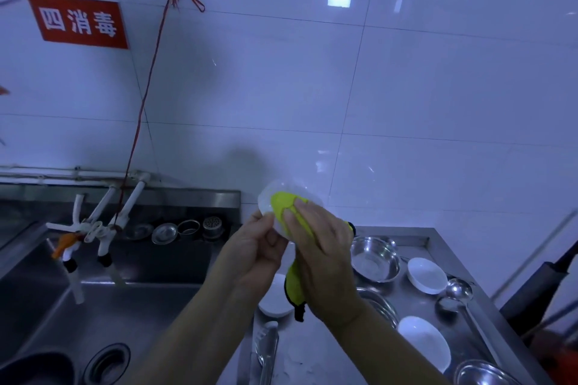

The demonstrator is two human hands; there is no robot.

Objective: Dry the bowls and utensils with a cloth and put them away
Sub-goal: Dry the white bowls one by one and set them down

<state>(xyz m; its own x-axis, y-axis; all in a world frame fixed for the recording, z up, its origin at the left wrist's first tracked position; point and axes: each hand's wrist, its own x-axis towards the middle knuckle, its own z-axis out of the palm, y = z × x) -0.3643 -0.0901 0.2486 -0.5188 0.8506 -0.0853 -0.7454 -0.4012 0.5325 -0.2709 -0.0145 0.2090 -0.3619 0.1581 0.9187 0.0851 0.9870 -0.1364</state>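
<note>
A small white bowl [268, 199] is held up in front of the wall, tilted on its side. My left hand [255, 255] grips its lower rim. My right hand [319, 247] presses a yellow cloth [283, 201] into the bowl, and the cloth's tail [294, 286] hangs below my palm. On the steel counter [422, 239] lie more white bowls [427, 275] [425, 342] [275, 305], steel bowls [375, 258] [481, 373], a ladle [458, 291] and tongs [266, 347].
A steel sink [131, 300] with a drain [108, 362] is on the left, with white taps [103, 228] above it. Strainer parts [187, 226] sit on its back ledge. A red cord hangs down the tiled wall. Dark handles [550, 278] lean at the right.
</note>
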